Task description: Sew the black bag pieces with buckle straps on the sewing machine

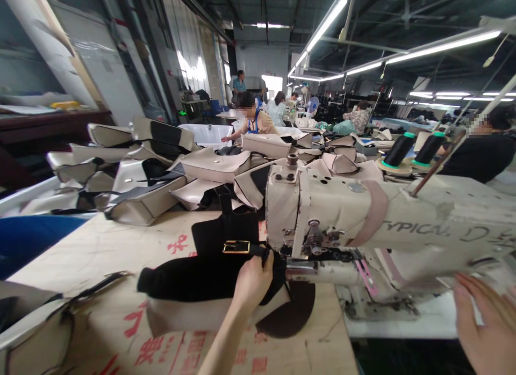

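Note:
My left hand (255, 281) is closed on a black strap (258, 250) of a black and off-white bag (189, 278), close beside the sewing machine's cylinder arm (308, 270). A gold buckle (236, 247) shows just left of my fingers. The bag rests partly on the board, and a dark rounded flap (288, 313) hangs at its right end. My right hand (484, 318), a little blurred, is beside the lower right of the sewing machine (342, 208). Its fingers are stretched out and nothing shows in them.
Piled off-white and black bags (217, 165) stretch behind the machine. A printed wooden board (169, 343) lies under the work, with another bag (36, 332) at left. Black thread spools (399, 149) stand behind the machine. A blue bin (36, 240) sits left; several people work beyond.

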A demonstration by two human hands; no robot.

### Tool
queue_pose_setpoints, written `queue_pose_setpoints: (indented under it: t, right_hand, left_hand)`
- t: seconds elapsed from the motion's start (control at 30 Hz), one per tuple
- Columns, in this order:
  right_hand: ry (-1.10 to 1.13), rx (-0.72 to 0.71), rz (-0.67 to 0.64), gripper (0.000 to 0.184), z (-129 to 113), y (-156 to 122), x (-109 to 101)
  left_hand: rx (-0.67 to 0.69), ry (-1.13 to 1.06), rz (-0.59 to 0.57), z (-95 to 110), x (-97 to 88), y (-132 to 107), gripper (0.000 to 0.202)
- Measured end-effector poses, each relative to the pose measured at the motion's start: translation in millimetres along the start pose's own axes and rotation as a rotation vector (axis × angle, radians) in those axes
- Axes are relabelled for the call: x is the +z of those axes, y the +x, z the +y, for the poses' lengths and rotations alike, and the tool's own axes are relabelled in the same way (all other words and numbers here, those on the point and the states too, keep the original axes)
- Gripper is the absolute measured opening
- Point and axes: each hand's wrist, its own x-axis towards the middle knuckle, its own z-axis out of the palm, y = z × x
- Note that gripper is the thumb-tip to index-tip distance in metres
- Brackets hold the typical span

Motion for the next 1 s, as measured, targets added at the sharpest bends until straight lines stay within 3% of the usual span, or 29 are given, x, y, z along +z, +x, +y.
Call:
queue_pose_setpoints:
  t: [0.1, 0.33, 0.5, 0.57, 0.63, 0.73, 0.77, 0.8, 0.87, 0.93, 1.0]
  right_hand:
    - [-0.044, -0.137, -0.020, 0.052, 26.0, -17.5, 5.6]
    - [-0.031, -0.175, -0.074, 0.048, 15.2, -61.0, 18.4]
    - [-0.067, -0.143, -0.036, 0.051, 33.7, -33.8, 7.4]
    - [-0.061, -0.103, -0.017, 0.046, 28.5, -14.4, -1.9]
    - [-0.002, -0.039, 0.010, 0.037, 2.6, -2.3, -9.2]
    - [0.312, 0.156, 0.024, 0.026, -78.7, -5.9, -6.4]
    - [0.473, 0.258, -0.090, 0.025, -112.9, -10.7, -1.0]
    - [0.639, 0.374, -0.320, 0.027, -147.3, -15.6, 6.4]
    - [0.961, 0.473, -0.740, 0.031, -208.3, -22.4, 24.8]
    - [1.173, 0.586, -0.837, 0.036, -250.0, -24.4, 43.8]
    - [1.334, 0.780, -0.838, 0.039, -271.0, -24.4, 59.2]
  left_hand:
    - [0.001, 0.006, 0.001, 0.7, 0.7, 0.8, 0.037]
    - [0.013, -0.010, -0.011, 3.7, -2.6, -4.5, 0.034]
    - [0.012, -0.029, -0.016, 1.7, -2.0, -7.3, 0.034]
    - [0.016, -0.028, -0.016, 0.0, -1.0, -6.4, 0.034]
    - [0.022, -0.024, -0.017, -1.6, -0.4, -5.1, 0.034]
    - [0.013, -0.009, -0.019, -2.3, -0.1, -3.5, 0.036]
    - [0.009, -0.002, -0.018, -2.1, -0.2, -3.3, 0.036]
    - [0.008, 0.008, -0.017, -1.8, -0.2, -3.2, 0.037]
    - [0.003, 0.031, -0.014, -1.2, 0.1, -3.2, 0.040]
    - [-0.005, 0.052, -0.016, -1.2, 0.6, -3.4, 0.042]
    - [-0.014, 0.062, -0.023, -1.7, 1.4, -2.8, 0.042]
